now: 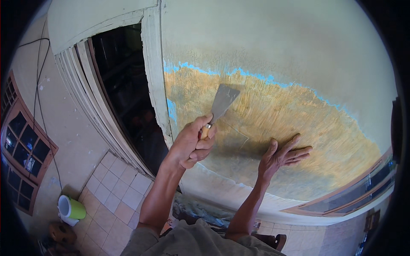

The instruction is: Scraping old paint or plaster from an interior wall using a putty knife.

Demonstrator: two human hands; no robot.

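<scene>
My left hand [193,143] is wrapped round the wooden handle of a putty knife [225,100]. Its wide grey metal blade points up and lies over the wall just below the ragged upper edge of a scraped patch [265,104]. The patch is bare, yellow-brown and streaked, rimmed in places by bright blue old paint [273,80]. Lower and further right, my right hand [282,157] rests against the bare patch with fingers spread and nothing in it. Pale paint still covers the wall [277,34] above.
Left of the patch stands a white door frame [156,72] with a dark opening. A folding door [102,111] is gathered beside it. A green bucket [77,210] stands on the tiled floor [111,187] at lower left. A wood-framed window [350,196] lies low at right.
</scene>
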